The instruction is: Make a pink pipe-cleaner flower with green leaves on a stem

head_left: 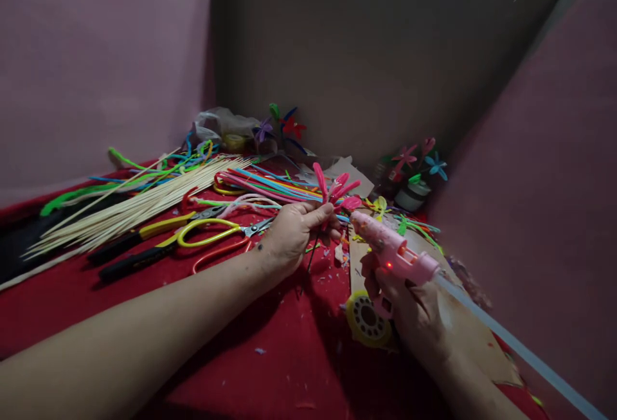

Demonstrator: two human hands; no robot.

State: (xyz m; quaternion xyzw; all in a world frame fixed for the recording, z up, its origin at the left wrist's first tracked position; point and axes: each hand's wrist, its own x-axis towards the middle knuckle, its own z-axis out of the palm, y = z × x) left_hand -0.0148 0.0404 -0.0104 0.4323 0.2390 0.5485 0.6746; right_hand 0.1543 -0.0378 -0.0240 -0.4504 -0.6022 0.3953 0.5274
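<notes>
On the cloth [260,375], sticks [154,198] lie left, with pliers [164,224] and scissors [247,231] nearer; right of these, the flower [341,183] is left of the glue gun [393,249]. A jar [412,197] stands far right.

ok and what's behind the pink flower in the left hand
A pale sheet shows behind the pink flower, with the grey wall farther back. Whatever lies directly behind the petals and the left hand is covered, so it can't be seen.
</notes>
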